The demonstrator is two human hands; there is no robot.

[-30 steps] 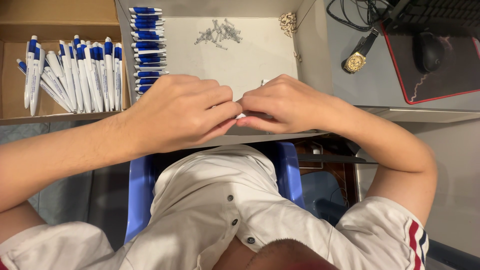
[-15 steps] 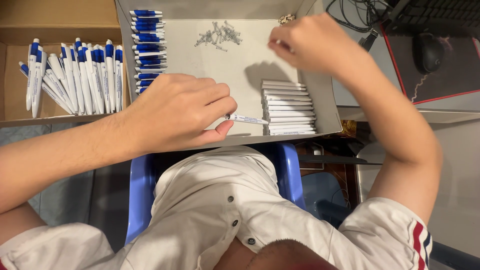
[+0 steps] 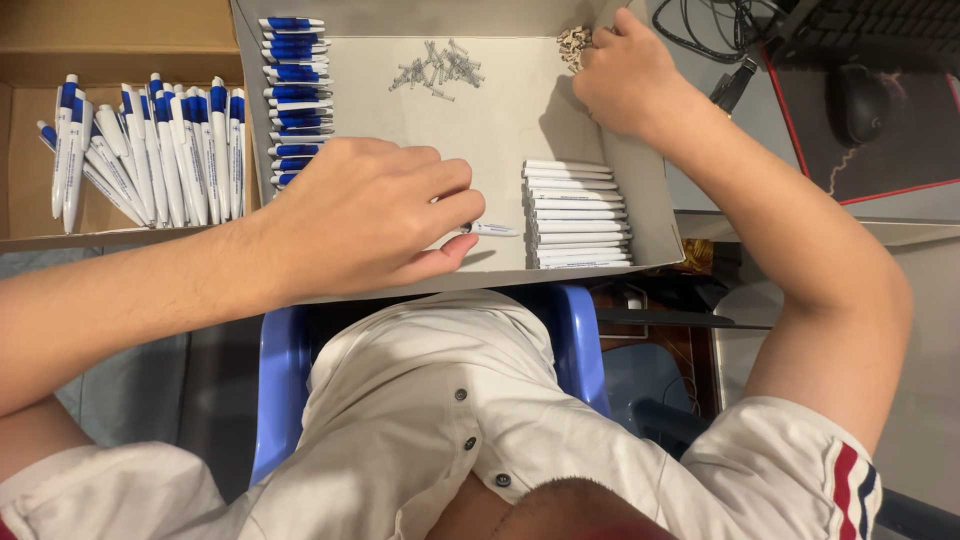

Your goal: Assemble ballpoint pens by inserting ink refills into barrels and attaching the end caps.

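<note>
Pen part (image 3: pixel 490 229) pinched in left hand (image 3: pixel 370 215), right hand (image 3: pixel 625 75) well apart

I sit on a blue chair (image 3: pixel 578 340) at a grey desk (image 3: pixel 790 180); a black mouse (image 3: pixel 860 102) rests on its red-edged mat (image 3: pixel 900 160).

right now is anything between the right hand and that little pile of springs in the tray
Nothing visible. The right hand is at the tray's far right corner, by a small patterned object; only bare tray floor lies between it and the springs. The white barrels are stacked nearer the person.
</note>
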